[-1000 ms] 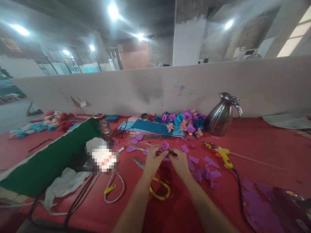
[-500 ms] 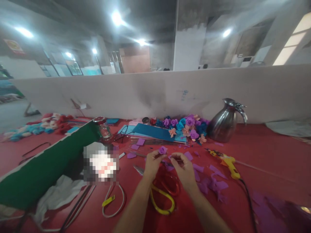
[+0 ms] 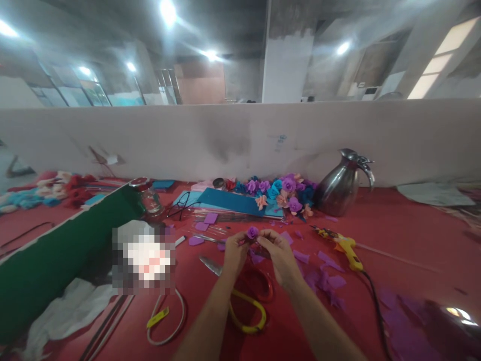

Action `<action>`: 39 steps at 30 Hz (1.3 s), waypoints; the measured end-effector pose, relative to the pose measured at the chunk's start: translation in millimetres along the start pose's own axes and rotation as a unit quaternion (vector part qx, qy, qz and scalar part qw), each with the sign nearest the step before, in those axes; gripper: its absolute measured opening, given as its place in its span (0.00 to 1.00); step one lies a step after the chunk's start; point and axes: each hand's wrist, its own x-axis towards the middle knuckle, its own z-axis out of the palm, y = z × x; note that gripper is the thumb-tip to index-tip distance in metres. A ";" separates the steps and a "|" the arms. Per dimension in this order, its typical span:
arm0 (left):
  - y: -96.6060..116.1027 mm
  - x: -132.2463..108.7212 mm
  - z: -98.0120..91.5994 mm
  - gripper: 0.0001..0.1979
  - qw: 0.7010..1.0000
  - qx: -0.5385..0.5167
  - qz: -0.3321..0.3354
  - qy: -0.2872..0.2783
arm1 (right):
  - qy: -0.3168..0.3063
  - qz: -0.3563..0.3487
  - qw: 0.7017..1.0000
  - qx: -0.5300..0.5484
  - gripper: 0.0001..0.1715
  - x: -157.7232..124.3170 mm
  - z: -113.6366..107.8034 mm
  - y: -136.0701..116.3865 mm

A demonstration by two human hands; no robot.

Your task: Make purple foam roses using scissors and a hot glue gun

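Observation:
Between my hands is a small purple paper flower (image 3: 252,232). My left hand (image 3: 236,253) is closed on its base from the left. From the right, my right hand (image 3: 277,250) reaches it with thumb and fingers pinched together at the flower's edge. Scissors with yellow and red handles (image 3: 248,328) lie on the red table under my wrists. Purple paper pieces (image 3: 326,281) are scattered to the right of my hands, and a few lie to the left.
A yellow glue gun (image 3: 351,253) with its cord lies right. Behind are a steel jug (image 3: 336,190), finished paper flowers (image 3: 288,184), blue sheets (image 3: 233,201), glasses (image 3: 183,205) and a glass jar (image 3: 151,200). A green-sided box (image 3: 75,255) and a cable loop (image 3: 184,313) are left.
My right hand has moved left and now meets the purple flower; before, it was apart from it. The view has turned slightly to the right.

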 end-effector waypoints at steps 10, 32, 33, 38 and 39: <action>-18.0 4.0 -0.1 0.08 1.000 0.004 0.007 -0.022 | 0.033 -0.102 0.991 -0.087 0.13 0.4 -11.9 19.8; -23.7 -6.7 3.9 0.10 0.989 0.086 0.122 -0.018 | 0.135 -0.483 0.735 -0.457 0.04 -14.4 -15.9 16.3; -23.2 -7.3 3.7 0.10 0.986 0.099 0.132 -0.016 | 0.131 -0.486 0.734 -0.455 0.05 -14.8 -15.9 16.2; -20.8 -9.6 2.3 0.10 0.971 0.166 0.172 0.002 | 0.109 -0.497 0.732 -0.453 0.06 -16.8 -14.3 13.3; -20.7 -9.8 1.9 0.10 0.966 0.179 0.184 0.005 | 0.113 -0.501 0.728 -0.454 0.06 -17.1 -13.7 12.6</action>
